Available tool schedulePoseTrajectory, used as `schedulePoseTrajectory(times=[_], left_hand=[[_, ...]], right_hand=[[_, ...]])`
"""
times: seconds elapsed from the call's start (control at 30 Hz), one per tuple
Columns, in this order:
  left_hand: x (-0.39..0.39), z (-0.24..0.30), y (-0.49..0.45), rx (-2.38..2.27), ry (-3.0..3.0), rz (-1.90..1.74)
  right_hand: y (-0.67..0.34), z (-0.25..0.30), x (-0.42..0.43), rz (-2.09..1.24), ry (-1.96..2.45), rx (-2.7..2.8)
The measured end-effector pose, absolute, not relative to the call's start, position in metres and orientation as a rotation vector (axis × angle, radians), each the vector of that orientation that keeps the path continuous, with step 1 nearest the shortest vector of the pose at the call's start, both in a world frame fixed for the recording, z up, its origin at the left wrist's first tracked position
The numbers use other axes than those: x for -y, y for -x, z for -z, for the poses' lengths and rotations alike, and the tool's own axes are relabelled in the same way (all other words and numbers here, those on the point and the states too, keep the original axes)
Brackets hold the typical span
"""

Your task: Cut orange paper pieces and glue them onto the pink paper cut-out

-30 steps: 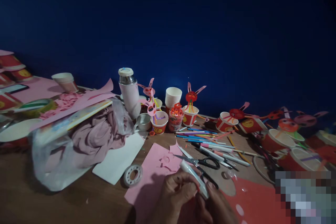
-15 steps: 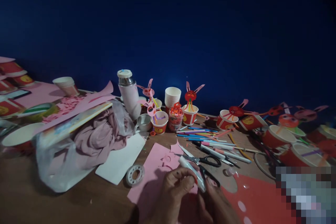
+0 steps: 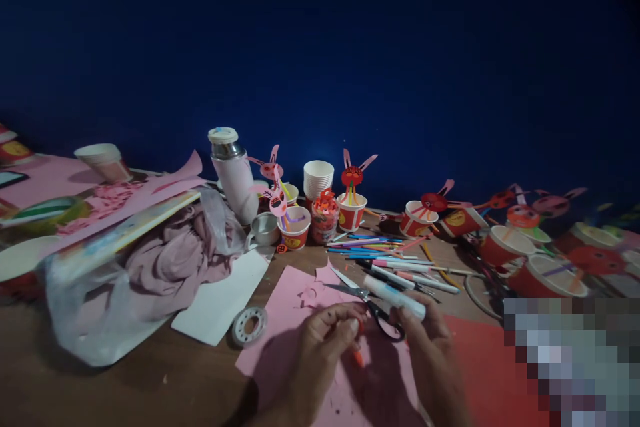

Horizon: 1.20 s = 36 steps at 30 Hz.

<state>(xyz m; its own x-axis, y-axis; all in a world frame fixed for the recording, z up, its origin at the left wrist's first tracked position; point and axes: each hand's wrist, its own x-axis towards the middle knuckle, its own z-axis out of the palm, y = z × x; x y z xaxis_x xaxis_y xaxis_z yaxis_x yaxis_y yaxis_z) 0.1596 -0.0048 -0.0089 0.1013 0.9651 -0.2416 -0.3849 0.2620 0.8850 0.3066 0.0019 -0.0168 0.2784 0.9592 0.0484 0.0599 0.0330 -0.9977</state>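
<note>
Here, above pink paper [image 3: 295,287] on the cluttered tabletop [image 3: 150,377], the right hand [image 3: 426,332] grips a white pen [image 3: 395,297] while the left hand [image 3: 327,339] pinches a small orange piece [image 3: 358,355]. Open scissors [image 3: 373,308] lie between them; a careless slip could nick a finger or mark the paper.

Dim scene, light falling from above, soft focus, curved edges, dark corners

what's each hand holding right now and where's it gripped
The right hand holds a white pen-like tube by its near end, between the fingertips. The left hand pinches a small orange piece; which part cannot be told.
</note>
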Motion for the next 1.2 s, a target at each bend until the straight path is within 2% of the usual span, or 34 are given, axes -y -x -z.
schedulePoseTrajectory(times=[0.17, 0.47, 0.6, 0.87, 1.2], left_hand=[[0.000, 0.013, -0.159, -1.033, -0.622, -1.110], [-0.001, 0.025, -0.158, -0.953, -0.481, -1.190], [0.000, 0.024, -0.157, -0.936, -0.475, -1.165], [0.003, 0.019, -0.157, -0.947, -0.496, -1.127], [0.005, 0.018, -0.160, -0.816, -0.476, -1.096]], right_hand=[[-0.315, 0.009, 0.000, -0.715, 1.137, 1.067], [-0.321, 0.016, 0.010, -0.107, 1.008, 1.924], [-0.321, 0.019, 0.009, 0.090, 0.968, 2.024], [-0.316, 0.017, 0.004, 0.249, 0.970, 2.006], [-0.314, 0.019, 0.003, 0.284, 0.943, 2.033]])
